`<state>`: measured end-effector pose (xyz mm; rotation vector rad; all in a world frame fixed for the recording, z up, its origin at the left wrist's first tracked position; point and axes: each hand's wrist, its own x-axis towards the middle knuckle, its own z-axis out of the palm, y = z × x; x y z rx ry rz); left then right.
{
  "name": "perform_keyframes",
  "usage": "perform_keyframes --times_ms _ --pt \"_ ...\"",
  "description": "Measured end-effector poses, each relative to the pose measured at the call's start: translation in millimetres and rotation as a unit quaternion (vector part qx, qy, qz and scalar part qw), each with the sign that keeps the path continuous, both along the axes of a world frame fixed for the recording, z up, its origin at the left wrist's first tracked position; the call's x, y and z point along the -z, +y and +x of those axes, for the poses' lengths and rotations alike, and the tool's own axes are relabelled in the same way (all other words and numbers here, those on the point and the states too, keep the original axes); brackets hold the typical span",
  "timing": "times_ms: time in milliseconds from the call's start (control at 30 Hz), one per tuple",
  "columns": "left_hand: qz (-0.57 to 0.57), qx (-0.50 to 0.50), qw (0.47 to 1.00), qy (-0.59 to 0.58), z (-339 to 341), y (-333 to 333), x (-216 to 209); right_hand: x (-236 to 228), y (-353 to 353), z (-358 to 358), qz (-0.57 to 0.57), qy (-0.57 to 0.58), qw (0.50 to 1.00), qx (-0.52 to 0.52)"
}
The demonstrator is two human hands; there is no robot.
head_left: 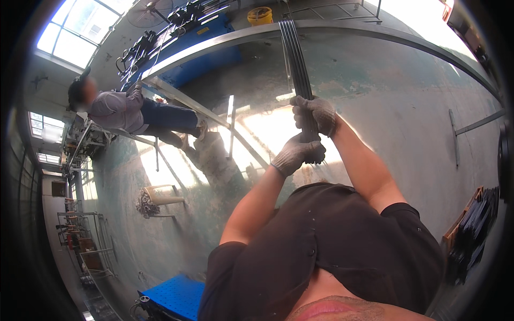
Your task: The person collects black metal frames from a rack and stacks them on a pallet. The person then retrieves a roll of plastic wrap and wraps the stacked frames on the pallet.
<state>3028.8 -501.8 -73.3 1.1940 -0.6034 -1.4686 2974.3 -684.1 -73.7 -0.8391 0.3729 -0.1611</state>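
Note:
A bundle of several long, thin dark rods (300,64) runs away from me, its far end lying over a grey metal rail (342,25). My left hand (293,153), in a grey-white knitted glove, is closed around the near end of the bundle. A little farther along, my right hand (319,113), in the same kind of glove, wraps round the rods from the right side. The tips nearest me are partly hidden by the left glove. Whether they are solid or hollow I cannot tell.
At the left, a person (115,109) in a light top stands beside the frame near a blue machine (214,56). A yellow bucket (260,16) is beyond the rail. A small stool (160,199) stands left; a blue perforated surface (174,297) is lower left, dark strips (474,235) lower right.

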Motion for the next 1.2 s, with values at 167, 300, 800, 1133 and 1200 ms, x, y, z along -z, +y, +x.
perform_keyframes --times_ms 167,300,800,1133,1200 --pt "-0.011 -0.087 0.996 0.000 -4.3 15.2 24.5 -8.8 8.8 2.3 0.008 0.002 1.000 0.020" --pt "-0.025 -0.093 0.995 -0.026 7.1 30.9 24.3 -17.9 17.8 4.7 0.007 0.004 0.999 0.037" --pt "0.037 -0.337 0.934 -0.112 50.3 88.1 3.4 -5.3 3.0 -2.6 -0.004 -0.020 1.000 0.012" --pt "-0.058 -0.391 0.795 -0.460 93.6 84.9 -54.1 1.3 -3.2 -6.4 0.030 -0.042 0.999 0.001" --pt "-0.085 -0.427 0.707 -0.558 110.3 84.3 -88.2 -4.7 -2.8 -7.8 0.020 -0.021 1.000 0.004"
